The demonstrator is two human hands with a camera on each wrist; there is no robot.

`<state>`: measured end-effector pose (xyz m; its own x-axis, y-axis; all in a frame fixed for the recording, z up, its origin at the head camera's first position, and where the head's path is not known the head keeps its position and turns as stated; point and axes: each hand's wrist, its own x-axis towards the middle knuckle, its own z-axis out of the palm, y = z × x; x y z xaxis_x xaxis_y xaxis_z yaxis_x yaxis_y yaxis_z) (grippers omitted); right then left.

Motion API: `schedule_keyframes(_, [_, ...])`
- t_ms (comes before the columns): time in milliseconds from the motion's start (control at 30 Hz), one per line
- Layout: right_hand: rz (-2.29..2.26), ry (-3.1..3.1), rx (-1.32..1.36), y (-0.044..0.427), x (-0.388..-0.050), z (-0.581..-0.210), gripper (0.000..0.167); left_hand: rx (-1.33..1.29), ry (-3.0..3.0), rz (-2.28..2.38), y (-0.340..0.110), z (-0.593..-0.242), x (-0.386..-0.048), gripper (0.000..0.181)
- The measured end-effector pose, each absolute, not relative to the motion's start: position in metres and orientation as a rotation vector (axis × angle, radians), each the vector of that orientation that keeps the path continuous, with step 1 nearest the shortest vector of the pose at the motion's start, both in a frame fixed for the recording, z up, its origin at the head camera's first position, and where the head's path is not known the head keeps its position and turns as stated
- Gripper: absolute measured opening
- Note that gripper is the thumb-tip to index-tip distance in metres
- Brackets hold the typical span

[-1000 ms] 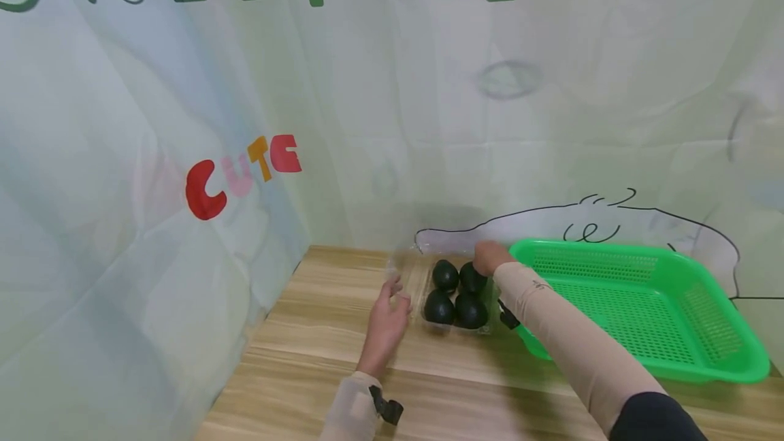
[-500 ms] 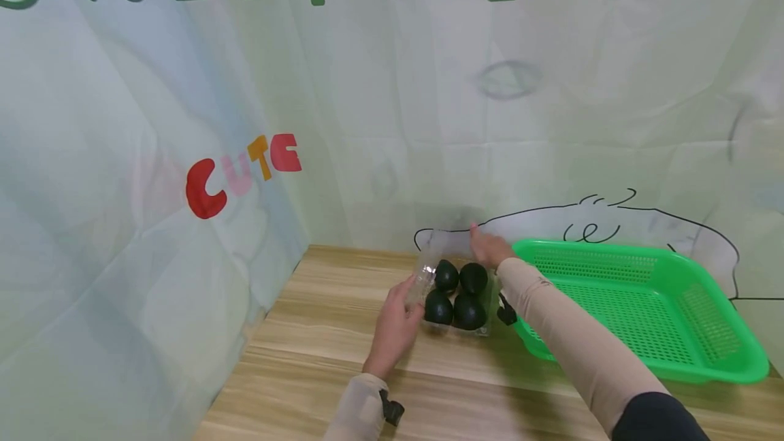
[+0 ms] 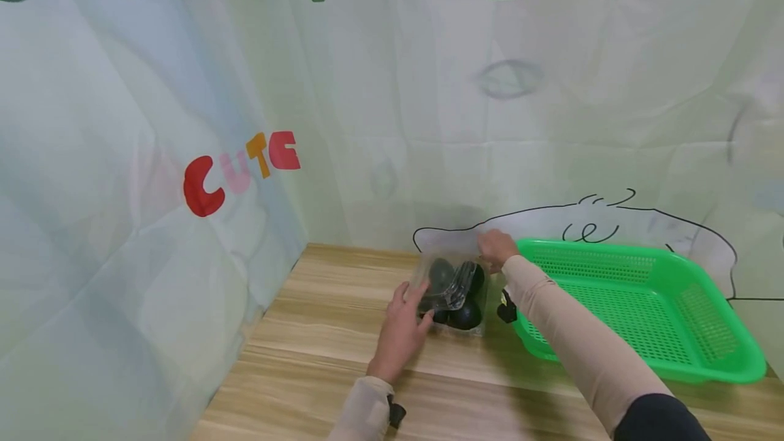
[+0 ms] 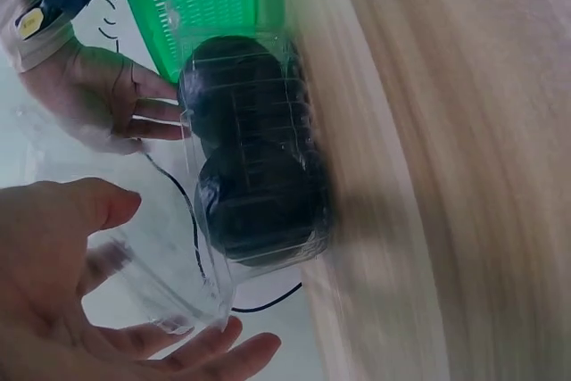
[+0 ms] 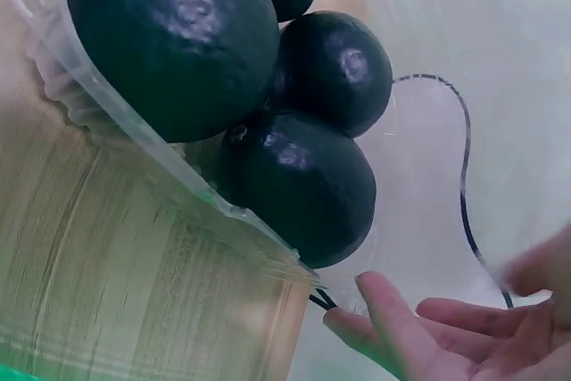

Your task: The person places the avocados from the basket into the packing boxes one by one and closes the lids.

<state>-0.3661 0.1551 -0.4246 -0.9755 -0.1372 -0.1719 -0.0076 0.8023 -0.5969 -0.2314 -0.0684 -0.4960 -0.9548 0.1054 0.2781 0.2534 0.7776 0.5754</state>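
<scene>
Several dark green avocados (image 3: 465,316) sit in a clear plastic clamshell box (image 4: 308,122) on the wooden table. Its hinged lid (image 3: 452,295) is partly lowered over them from the left. My left hand (image 3: 401,333) is at the lid's left side; in the left wrist view its fingers are spread and some show through the clear plastic, with the thumb apart. Behind the box's far right corner is my right hand (image 3: 497,249). In the right wrist view, its fingers (image 5: 388,310) are extended near an avocado and hold nothing.
A green perforated basket (image 3: 625,312) stands to the right of the box, under my right forearm. A printed cloth (image 3: 380,101) hangs behind the table and along its left side. Bare wood (image 3: 294,339) lies left of my left hand.
My left hand has moved right to the lid. The lid has swung from standing at the left to leaning over the avocados. My right hand stays by the far right corner.
</scene>
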Motion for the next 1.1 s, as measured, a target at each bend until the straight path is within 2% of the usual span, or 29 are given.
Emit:
schedule_keyframes(67, [-0.919,2.777,-0.093,0.154,-0.367,-0.426,0.024,-0.278,-2.761,-0.902,-0.067,-0.497,-0.230,0.060])
schedule_keyframes(233, [-0.755,2.834,-0.135,0.152,-0.372,-0.427,0.031,-0.326,-2.732,-0.806,-0.067,-0.501,-0.228,0.064])
schedule_keyframes(433, [-0.605,2.900,-0.175,0.147,-0.376,-0.433,0.008,-0.372,-2.683,-0.702,-0.067,-0.507,-0.227,0.067])
schedule_keyframes(533, [-0.572,2.897,-0.167,0.145,-0.377,-0.436,0.006,-0.373,-2.683,-0.696,-0.067,-0.509,-0.227,0.067])
schedule_keyframes(900, [-0.591,2.813,-0.137,0.144,-0.382,-0.447,0.031,-0.371,-2.721,-0.720,-0.069,-0.512,-0.226,0.069])
schedule_keyframes(1100, [-0.471,2.805,-0.167,0.142,-0.385,-0.446,0.033,-0.375,-2.730,-0.753,-0.070,-0.511,-0.228,0.068])
